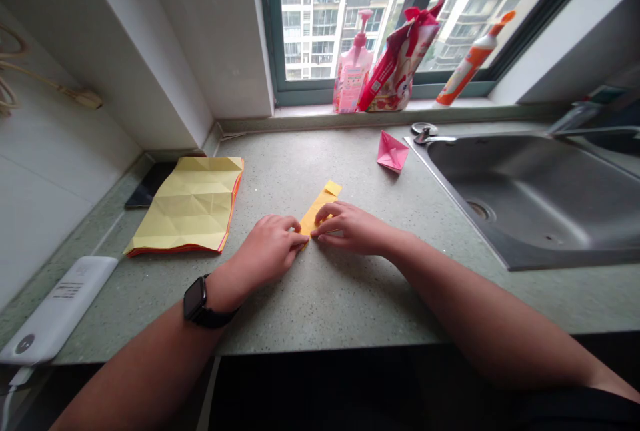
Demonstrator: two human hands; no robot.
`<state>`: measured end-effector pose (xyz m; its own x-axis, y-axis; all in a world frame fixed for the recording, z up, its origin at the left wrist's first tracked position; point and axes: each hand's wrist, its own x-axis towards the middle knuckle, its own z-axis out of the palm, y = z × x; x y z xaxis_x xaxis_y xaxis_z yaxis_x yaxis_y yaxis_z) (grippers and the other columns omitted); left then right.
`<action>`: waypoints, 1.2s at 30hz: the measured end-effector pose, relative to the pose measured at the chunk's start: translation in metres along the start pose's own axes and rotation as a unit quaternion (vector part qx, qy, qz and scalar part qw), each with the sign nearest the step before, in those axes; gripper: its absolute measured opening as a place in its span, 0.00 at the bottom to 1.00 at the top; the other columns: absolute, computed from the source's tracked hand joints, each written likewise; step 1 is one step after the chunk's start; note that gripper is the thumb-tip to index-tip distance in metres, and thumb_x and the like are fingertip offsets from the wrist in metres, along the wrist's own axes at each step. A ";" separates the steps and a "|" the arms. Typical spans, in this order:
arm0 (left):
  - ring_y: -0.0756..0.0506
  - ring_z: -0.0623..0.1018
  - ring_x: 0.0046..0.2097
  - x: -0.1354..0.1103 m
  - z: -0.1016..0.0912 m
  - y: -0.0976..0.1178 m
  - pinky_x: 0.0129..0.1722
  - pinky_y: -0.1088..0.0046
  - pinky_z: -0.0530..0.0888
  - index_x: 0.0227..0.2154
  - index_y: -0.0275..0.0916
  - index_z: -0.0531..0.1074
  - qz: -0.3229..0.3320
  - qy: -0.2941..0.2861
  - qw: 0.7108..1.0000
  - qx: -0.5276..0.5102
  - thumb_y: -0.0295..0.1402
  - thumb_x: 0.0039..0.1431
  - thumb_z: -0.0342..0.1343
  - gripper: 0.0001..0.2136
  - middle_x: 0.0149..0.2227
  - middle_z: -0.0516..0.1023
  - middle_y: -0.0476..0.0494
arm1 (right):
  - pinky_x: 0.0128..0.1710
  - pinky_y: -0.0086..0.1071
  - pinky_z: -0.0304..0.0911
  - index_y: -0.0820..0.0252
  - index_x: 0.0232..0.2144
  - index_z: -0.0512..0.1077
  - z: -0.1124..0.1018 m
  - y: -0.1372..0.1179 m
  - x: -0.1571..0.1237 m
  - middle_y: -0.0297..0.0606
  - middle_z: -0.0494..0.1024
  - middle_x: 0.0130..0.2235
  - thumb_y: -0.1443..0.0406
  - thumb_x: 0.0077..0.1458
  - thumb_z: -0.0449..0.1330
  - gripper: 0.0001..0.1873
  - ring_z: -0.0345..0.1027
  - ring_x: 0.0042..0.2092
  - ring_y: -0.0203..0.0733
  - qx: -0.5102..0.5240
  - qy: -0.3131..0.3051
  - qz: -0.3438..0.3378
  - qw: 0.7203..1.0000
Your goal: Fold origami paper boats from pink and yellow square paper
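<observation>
A narrow folded strip of yellow-orange paper lies on the speckled countertop. My left hand, with a black watch on its wrist, has its fingers curled and pinches the strip's near end. My right hand presses down on the same end with fingers together, fingertips meeting the left hand's. The strip's far end has a small folded flap.
A stack of creased yellow and orange paper sheets lies at the left, a dark phone behind it. A white power bank sits near left. A pink folded paper shape lies beside the steel sink. Bottles and a red pouch stand on the sill.
</observation>
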<state>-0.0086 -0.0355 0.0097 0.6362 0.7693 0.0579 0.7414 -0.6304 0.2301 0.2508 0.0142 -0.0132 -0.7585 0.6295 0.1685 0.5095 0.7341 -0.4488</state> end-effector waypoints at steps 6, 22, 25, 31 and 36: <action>0.37 0.80 0.48 -0.007 -0.009 -0.004 0.56 0.54 0.74 0.44 0.47 0.89 -0.033 -0.013 0.999 0.019 0.30 0.71 0.61 0.11 0.49 0.85 0.41 | 0.55 0.44 0.72 0.46 0.44 0.89 0.001 -0.001 0.001 0.42 0.84 0.50 0.63 0.67 0.69 0.08 0.78 0.51 0.48 -0.007 0.009 0.000 1.000; 0.40 0.82 0.50 0.003 -0.002 -0.007 0.53 0.60 0.78 0.47 0.42 0.84 0.071 0.060 0.993 -0.068 0.28 0.73 0.58 0.09 0.49 0.85 0.41 | 0.54 0.43 0.73 0.47 0.44 0.89 0.006 -0.001 0.000 0.41 0.84 0.49 0.64 0.67 0.69 0.08 0.78 0.50 0.46 -0.017 0.026 -0.004 1.000; 0.41 0.82 0.49 0.006 0.006 -0.010 0.53 0.60 0.78 0.46 0.41 0.83 0.078 0.032 0.995 -0.062 0.29 0.73 0.59 0.08 0.48 0.84 0.40 | 0.55 0.44 0.74 0.47 0.44 0.88 0.007 0.000 0.000 0.41 0.84 0.49 0.64 0.67 0.68 0.08 0.78 0.50 0.47 -0.008 0.019 -0.006 1.000; 0.41 0.82 0.50 0.007 0.004 -0.014 0.54 0.60 0.77 0.44 0.41 0.82 0.065 0.008 0.995 -0.073 0.29 0.73 0.58 0.07 0.49 0.84 0.40 | 0.59 0.47 0.76 0.50 0.58 0.83 -0.007 0.022 0.001 0.46 0.81 0.58 0.60 0.69 0.65 0.18 0.77 0.58 0.52 0.069 0.158 0.091 0.981; 0.40 0.82 0.50 0.006 0.001 -0.012 0.53 0.60 0.77 0.43 0.40 0.82 0.062 0.000 0.995 -0.076 0.28 0.72 0.59 0.06 0.50 0.84 0.39 | 0.55 0.50 0.79 0.53 0.52 0.84 -0.019 0.045 0.003 0.48 0.83 0.55 0.56 0.69 0.64 0.15 0.79 0.54 0.53 0.198 0.220 0.248 0.922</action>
<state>-0.0131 -0.0232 0.0059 0.7210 0.6863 0.0954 0.6157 -0.6977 0.3662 0.2792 0.0538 -0.0161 -0.1893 0.9693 0.1571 0.4943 0.2323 -0.8376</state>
